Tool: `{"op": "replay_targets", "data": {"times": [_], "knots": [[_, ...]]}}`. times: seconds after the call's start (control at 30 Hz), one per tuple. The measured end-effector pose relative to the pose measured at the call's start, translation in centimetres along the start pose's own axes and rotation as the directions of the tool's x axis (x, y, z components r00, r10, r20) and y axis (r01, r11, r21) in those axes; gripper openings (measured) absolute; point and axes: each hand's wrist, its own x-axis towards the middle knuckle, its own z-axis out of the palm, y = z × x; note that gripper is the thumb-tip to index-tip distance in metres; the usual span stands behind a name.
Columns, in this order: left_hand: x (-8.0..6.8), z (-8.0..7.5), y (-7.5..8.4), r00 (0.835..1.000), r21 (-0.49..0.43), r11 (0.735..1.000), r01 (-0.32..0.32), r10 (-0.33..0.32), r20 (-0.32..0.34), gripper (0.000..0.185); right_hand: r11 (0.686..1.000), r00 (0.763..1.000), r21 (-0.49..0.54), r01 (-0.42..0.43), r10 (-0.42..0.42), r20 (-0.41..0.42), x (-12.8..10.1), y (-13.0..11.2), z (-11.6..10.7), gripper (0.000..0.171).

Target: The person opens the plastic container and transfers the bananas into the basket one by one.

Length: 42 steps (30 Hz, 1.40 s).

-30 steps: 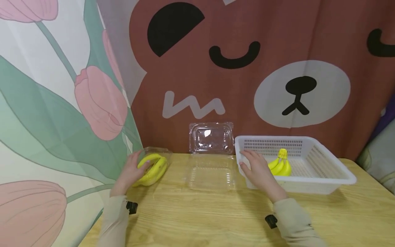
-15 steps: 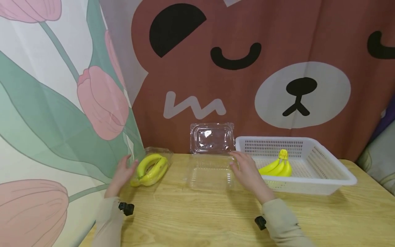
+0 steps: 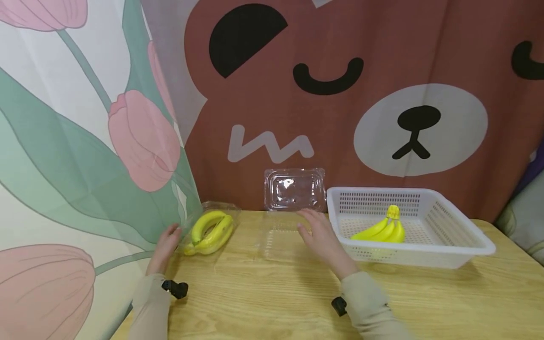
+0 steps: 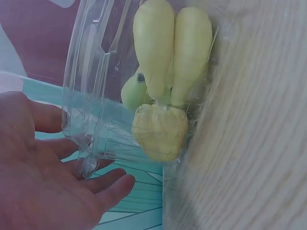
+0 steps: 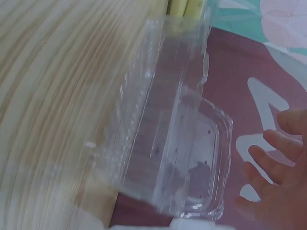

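Note:
A bunch of bananas point(image 3: 212, 233) lies inside a clear plastic clamshell box point(image 4: 88, 91) on the left of the table. My left hand point(image 3: 165, 248) is beside that box, fingers loosely spread at its edge and holding nothing. In the middle stands a second clear clamshell box point(image 3: 278, 238), its lid point(image 3: 294, 189) raised at the back and no fruit in it. Over the right side of this box hovers my right hand point(image 3: 323, 241), fingers spread and grasping nothing. To the right, another banana bunch point(image 3: 384, 230) sits in a white plastic basket point(image 3: 425, 248).
The light wooden table point(image 3: 255, 297) ends at the back against a brown bear-print curtain point(image 3: 331, 151). A tulip-print curtain point(image 3: 85, 189) borders the left side, close to my left hand. The basket's raised rim stands right of my right hand.
My left hand has come off the boxed bananas and drawn back to the left. My right hand has moved left, from the basket's rim to over the middle box.

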Motion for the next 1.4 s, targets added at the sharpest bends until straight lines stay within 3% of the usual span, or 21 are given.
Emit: {"op": "replay_targets", "data": {"times": [0.23, 0.43, 0.67, 0.9, 1.0, 1.13, 1.33, 1.4], "knots": [[-0.2, 0.6, 0.2, 1.000, -0.010, 1.000, 0.003, -0.003, -0.023, 0.053, 0.998, 0.997, 0.010, -0.061, 0.061, 0.056, 0.4, -1.7, 1.2, 0.044], [-0.3, 1.3, 0.7, 0.999, -0.022, 1.000, 0.007, -0.008, -0.038, 0.050, 0.994, 0.998, 0.098, -0.052, 0.047, 0.050, 1.0, -2.8, 2.7, 0.043], [-0.4, 1.8, 1.1, 1.000, -0.086, 0.996, 0.012, -0.014, -0.016, 0.050, 0.984, 0.997, 0.170, -0.046, 0.034, 0.071, 1.4, -4.2, 4.3, 0.042], [-0.8, 2.3, 1.8, 1.000, -0.078, 0.997, -0.012, 0.014, 0.021, 0.047, 0.972, 0.991, 0.224, -0.064, 0.035, 0.130, 1.5, -5.5, 6.0, 0.042], [-0.7, 2.5, 1.9, 0.999, -0.075, 0.997, -0.016, 0.019, 0.037, 0.045, 0.942, 0.985, 0.319, -0.108, 0.057, 0.165, 1.5, -6.4, 6.6, 0.043], [-0.5, 2.8, 1.9, 0.998, -0.057, 0.998, -0.027, 0.030, 0.053, 0.044, 0.869, 0.978, 0.465, -0.168, 0.089, 0.187, 1.4, -7.9, 7.4, 0.043], [-0.4, 3.0, 1.8, 0.995, -0.020, 0.999, -0.034, 0.036, 0.094, 0.044, 0.863, 0.980, 0.474, -0.177, 0.109, 0.168, 1.2, -10.1, 9.3, 0.047], [-0.5, 3.0, 1.8, 0.993, -0.012, 0.999, -0.033, 0.034, 0.111, 0.044, 0.841, 0.971, 0.493, -0.222, 0.143, 0.193, 1.0, -10.8, 9.9, 0.052]]}}
